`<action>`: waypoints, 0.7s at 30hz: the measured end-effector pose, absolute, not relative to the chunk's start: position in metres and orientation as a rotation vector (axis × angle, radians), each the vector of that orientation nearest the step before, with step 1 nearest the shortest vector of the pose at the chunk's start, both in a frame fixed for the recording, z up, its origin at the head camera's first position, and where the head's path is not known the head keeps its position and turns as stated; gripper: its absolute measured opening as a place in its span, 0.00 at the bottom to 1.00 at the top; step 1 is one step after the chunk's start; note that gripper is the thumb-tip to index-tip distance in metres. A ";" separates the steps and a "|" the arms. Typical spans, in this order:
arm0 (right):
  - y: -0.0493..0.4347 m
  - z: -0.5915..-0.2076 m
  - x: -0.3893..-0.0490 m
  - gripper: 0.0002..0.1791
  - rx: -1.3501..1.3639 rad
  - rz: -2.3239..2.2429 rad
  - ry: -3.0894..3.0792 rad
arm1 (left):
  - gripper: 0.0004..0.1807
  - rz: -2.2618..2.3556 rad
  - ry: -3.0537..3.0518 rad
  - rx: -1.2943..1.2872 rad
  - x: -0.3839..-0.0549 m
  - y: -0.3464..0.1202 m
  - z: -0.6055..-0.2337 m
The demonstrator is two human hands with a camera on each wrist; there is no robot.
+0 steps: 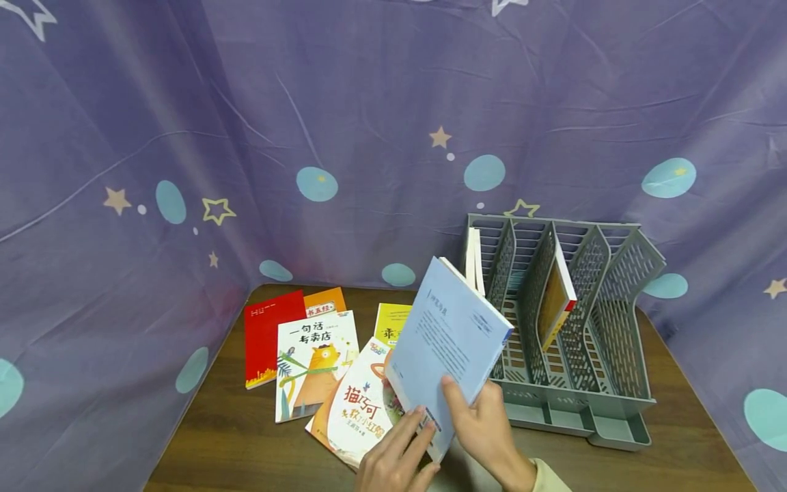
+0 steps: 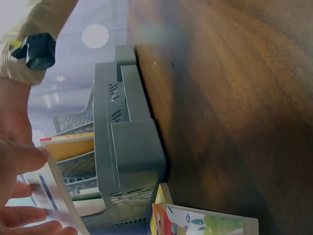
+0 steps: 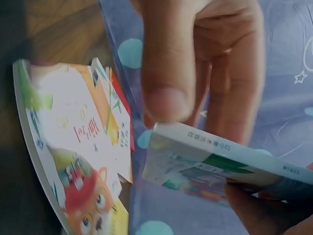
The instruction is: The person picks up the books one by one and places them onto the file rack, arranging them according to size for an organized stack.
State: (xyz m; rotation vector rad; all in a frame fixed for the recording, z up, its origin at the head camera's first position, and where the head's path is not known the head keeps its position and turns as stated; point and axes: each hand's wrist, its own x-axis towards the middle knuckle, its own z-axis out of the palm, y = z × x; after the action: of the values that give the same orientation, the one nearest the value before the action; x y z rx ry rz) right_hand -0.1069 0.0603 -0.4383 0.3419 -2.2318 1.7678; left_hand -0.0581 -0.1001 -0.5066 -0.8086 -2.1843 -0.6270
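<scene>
A light blue book [image 1: 445, 342], printed with dark text on the side facing up, is held tilted over the table. My right hand [image 1: 488, 430] grips its lower right edge, the thumb on the printed side. At its lower left corner my left hand [image 1: 396, 454] pinches it, fingers on the printed side. In the right wrist view the left thumb [image 3: 168, 100] rests against the book's pale spine [image 3: 210, 142], and the colourful underside shows. Partly beneath lies a white book with a cat picture [image 1: 363, 403]. The left wrist view shows the right sleeve [image 2: 54, 22].
A grey slotted desk rack [image 1: 615, 406] stands at right, holding an orange-yellow book [image 1: 558, 301] and white-edged books [image 1: 475, 263]. Left on the table [image 1: 246, 444] lie a red book [image 1: 270, 335], a white picture book [image 1: 316, 365], an orange book [image 1: 326, 301] and a yellow book [image 1: 390, 318].
</scene>
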 end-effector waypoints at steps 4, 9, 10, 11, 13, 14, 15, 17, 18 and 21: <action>0.070 -0.431 -0.097 0.11 0.438 1.674 -2.175 | 0.21 -0.650 -2.255 -0.776 -0.061 -0.108 -0.509; 0.086 -0.420 -0.085 0.17 0.498 1.495 -2.123 | 0.20 -0.643 -2.271 -0.735 -0.069 -0.125 -0.509; 0.089 -0.418 -0.082 0.18 0.497 1.464 -2.117 | 0.20 -0.638 -2.284 -0.718 -0.071 -0.130 -0.509; 0.093 -0.416 -0.080 0.20 0.500 1.441 -2.107 | 0.20 -0.633 -2.296 -0.697 -0.073 -0.134 -0.508; 0.100 -0.413 -0.075 0.23 0.498 1.403 -2.096 | 0.22 -0.635 -2.342 -0.641 -0.077 -0.144 -0.508; 0.103 -0.411 -0.073 0.25 0.486 1.385 -2.097 | 0.22 -0.634 -2.377 -0.601 -0.079 -0.150 -0.508; 0.107 -0.410 -0.070 0.26 0.473 1.369 -2.103 | 0.22 -0.631 -2.411 -0.559 -0.081 -0.155 -0.508; 0.114 -0.408 -0.066 0.28 0.448 1.333 -2.101 | 0.23 -0.637 -2.489 -0.471 -0.085 -0.165 -0.509; 0.118 -0.407 -0.065 0.28 0.433 1.311 -2.103 | 0.24 -0.638 -2.530 -0.426 -0.087 -0.170 -0.510; 0.128 -0.405 -0.062 0.27 0.394 1.248 -2.096 | 0.27 -0.626 -2.653 -0.294 -0.093 -0.184 -0.516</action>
State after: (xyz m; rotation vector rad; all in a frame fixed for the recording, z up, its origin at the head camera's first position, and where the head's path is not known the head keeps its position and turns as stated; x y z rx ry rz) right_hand -0.0615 0.1276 -0.4050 0.3937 -2.0958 1.2482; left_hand -0.0930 -0.1840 -0.5160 -0.2942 -2.6534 -0.6256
